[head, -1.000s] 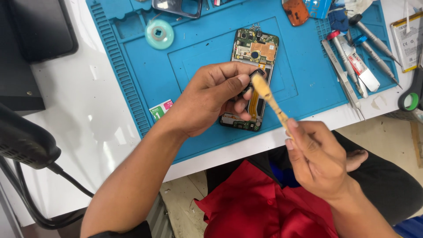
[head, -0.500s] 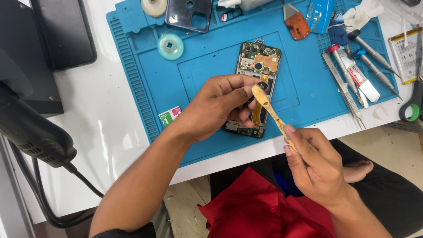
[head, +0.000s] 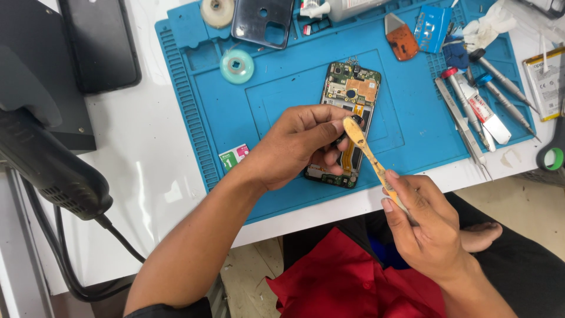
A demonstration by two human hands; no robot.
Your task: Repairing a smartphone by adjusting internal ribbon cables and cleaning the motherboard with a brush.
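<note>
**Opened phone on the repair mat, brush held above it**

Nearest the camera: red cloth (head: 347, 282) across the lap, dark trousers beside it. Right hand (head: 426, 227) just off the counter's (head: 147, 176) front edge, grip clenched on the handle of a worn yellowish brush (head: 371, 156); brush angled up and to the left, bristle head above the middle of the phone. Left hand (head: 300, 147) over the lower half of the opened phone (head: 348, 103), fingertips curled round a small dark part at the brush head; part too small to identify, grip pinched on it.

Phone flat on the blue repair mat (head: 235, 112), back cover off, circuit board and copper-coloured shield exposed at the upper end, orange flex strip along the middle. Small green-and-pink sticker (head: 233, 157) on the mat left of the left wrist.

To the right on the mat: metal tweezers (head: 465, 126), screwdrivers with red and blue collars (head: 488, 88), a flat white tool. Scissors with green handle (head: 553, 153) at the right edge.

Farther back: teal tape roll (head: 237, 66), dark phone back cover (head: 262, 22), orange pick (head: 402, 38), blue card (head: 431, 26). Far left: black handheld tool with cable (head: 53, 171) and a dark slab (head: 100, 44) on the white counter.
</note>
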